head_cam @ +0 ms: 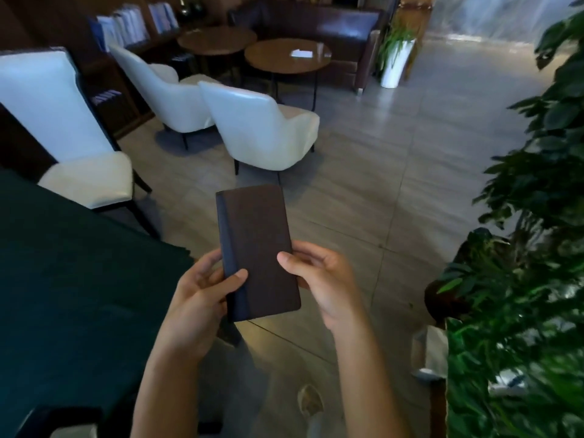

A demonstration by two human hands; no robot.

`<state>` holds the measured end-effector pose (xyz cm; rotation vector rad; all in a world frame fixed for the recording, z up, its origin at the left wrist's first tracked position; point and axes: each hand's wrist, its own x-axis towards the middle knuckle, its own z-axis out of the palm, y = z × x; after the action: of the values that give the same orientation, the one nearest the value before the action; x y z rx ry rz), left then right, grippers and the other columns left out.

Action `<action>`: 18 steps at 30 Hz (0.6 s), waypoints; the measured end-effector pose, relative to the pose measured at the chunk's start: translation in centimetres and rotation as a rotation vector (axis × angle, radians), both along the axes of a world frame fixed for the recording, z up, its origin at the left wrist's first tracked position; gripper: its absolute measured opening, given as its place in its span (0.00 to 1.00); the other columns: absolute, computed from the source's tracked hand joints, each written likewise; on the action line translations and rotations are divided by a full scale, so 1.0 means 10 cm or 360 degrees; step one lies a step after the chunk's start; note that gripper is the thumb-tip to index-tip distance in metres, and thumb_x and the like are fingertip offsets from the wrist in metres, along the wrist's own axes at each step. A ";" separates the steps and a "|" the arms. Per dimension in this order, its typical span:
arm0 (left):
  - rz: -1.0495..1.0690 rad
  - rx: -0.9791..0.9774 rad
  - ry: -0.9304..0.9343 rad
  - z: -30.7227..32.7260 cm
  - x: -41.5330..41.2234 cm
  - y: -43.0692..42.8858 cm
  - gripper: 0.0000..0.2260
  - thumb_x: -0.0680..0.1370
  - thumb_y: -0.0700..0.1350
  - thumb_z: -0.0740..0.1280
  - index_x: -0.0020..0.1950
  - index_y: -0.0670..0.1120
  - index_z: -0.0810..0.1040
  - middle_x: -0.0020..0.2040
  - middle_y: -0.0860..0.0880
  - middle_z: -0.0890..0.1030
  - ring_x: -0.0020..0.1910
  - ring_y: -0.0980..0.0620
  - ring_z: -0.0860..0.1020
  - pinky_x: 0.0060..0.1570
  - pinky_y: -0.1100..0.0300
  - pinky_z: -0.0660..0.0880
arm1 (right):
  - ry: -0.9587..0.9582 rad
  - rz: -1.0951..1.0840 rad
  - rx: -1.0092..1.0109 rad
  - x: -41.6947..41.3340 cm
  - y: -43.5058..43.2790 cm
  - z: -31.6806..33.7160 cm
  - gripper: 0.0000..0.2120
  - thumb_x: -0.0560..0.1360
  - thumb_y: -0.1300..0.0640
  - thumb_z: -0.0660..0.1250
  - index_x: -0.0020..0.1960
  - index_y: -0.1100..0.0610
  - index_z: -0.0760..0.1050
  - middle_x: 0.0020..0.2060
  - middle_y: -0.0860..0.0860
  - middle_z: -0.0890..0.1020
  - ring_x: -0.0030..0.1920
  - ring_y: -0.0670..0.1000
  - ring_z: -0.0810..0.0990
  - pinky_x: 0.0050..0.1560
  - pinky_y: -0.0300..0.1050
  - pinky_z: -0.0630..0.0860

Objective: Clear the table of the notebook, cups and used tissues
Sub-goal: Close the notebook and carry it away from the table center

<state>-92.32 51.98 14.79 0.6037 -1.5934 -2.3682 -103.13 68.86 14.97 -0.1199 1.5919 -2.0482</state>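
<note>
Notebook (257,251): brown cover, dark blue spine band along its left edge, closed, held in the air over the tiled floor (395,191), long axis pointing away from us and tilted slightly left. We grip it with both hands at its near half. Left hand (202,298): thumb laid across the spine band, fingers wrapped behind the left edge. Right hand (322,279): thumb pressed on the cover near the right edge, fingers curled behind it. Surface (69,286): dark green cloth, at our left, just beside the left forearm; the notebook is clear of it. Chairs, white: one (63,137) at the surface's far end, two more (259,131) beyond the notebook, backs toward us. Round tables, two, wooden, further off; the nearer one (287,56) carries a white item too small to identify. Sofa (316,23): dark, behind the round tables. Plants (531,216): leafy, green, along the right side, blurred. Shoe (311,403): at the bottom edge, on the floor.
</note>
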 end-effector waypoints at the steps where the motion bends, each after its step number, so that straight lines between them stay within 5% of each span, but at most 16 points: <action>1: 0.0049 0.0001 0.0008 0.00 -0.07 0.00 0.23 0.72 0.41 0.74 0.68 0.46 0.81 0.60 0.40 0.87 0.59 0.41 0.87 0.50 0.51 0.86 | 0.0024 0.0055 -0.0002 -0.12 -0.03 0.01 0.13 0.74 0.64 0.76 0.58 0.58 0.85 0.49 0.52 0.90 0.50 0.50 0.89 0.45 0.39 0.83; 9: 0.0524 0.0115 0.0001 -0.12 -0.12 -0.14 0.22 0.72 0.38 0.73 0.67 0.44 0.81 0.59 0.39 0.88 0.55 0.43 0.88 0.45 0.56 0.86 | 0.0062 0.0486 0.0071 -0.52 -0.52 -0.09 0.13 0.77 0.64 0.73 0.57 0.51 0.85 0.50 0.49 0.90 0.52 0.47 0.88 0.47 0.38 0.82; 14: 0.0786 0.0170 -0.0067 -0.22 0.11 -0.44 0.22 0.74 0.38 0.73 0.69 0.45 0.81 0.60 0.39 0.88 0.58 0.41 0.87 0.48 0.54 0.86 | -0.0010 0.0750 0.0050 -0.44 -1.12 -0.24 0.19 0.76 0.68 0.72 0.41 0.44 0.89 0.44 0.46 0.90 0.46 0.43 0.89 0.42 0.33 0.81; 18: 0.0967 0.0184 -0.0137 -0.33 0.26 -0.80 0.20 0.75 0.36 0.72 0.67 0.46 0.82 0.59 0.41 0.88 0.56 0.43 0.88 0.47 0.55 0.85 | -0.0006 0.0791 0.0143 -0.34 -1.66 -0.40 0.13 0.76 0.66 0.74 0.51 0.49 0.88 0.44 0.47 0.90 0.46 0.45 0.89 0.42 0.34 0.82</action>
<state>-89.74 43.95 11.47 1.0507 -1.0917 -1.9947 -106.54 52.27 10.95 -0.4326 1.4685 -1.5902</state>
